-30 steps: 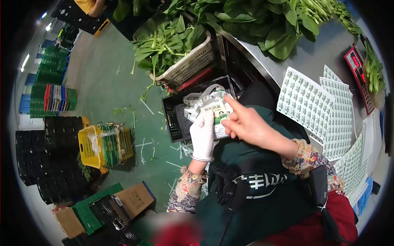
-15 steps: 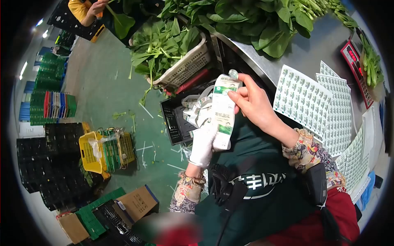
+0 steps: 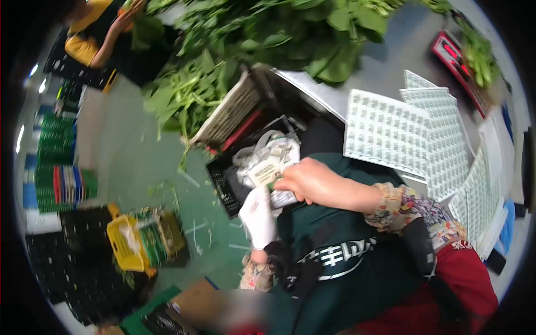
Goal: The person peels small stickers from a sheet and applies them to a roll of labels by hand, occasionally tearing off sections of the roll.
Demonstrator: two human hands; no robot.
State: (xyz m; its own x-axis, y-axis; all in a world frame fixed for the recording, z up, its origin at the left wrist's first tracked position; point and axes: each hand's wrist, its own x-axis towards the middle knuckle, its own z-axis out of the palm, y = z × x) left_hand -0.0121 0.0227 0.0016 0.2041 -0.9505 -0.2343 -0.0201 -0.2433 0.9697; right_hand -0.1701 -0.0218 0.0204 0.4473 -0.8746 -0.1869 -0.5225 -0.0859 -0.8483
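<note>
My right hand [image 3: 315, 183] is closed, its fingertips pinching the lower right part of a white-and-green printed strip [image 3: 264, 171]. Against the strip's lower end is my left hand [image 3: 258, 218], in a white glove; its fingers look closed on it, though they are smeared by motion. Both hands are over a black crate [image 3: 222, 187] low in front of me. Crumpled white and silvery strips [image 3: 279, 146] lie inside the crate, partly behind the printed piece.
Leafy greens [image 3: 268, 33] cover the metal table's far side. Label sheets [image 3: 385, 131] and a red scale [image 3: 460, 72] bearing greens are to the right. A pale basket [image 3: 229, 109] of greens stands ahead. Left are a yellow basket [image 3: 124, 243] and a person [image 3: 92, 44] holding greens.
Both hands have moved down and slightly left with the printed strip, which hung upright before. My right hand has turned, its fingers now pointing left. The view has shifted.
</note>
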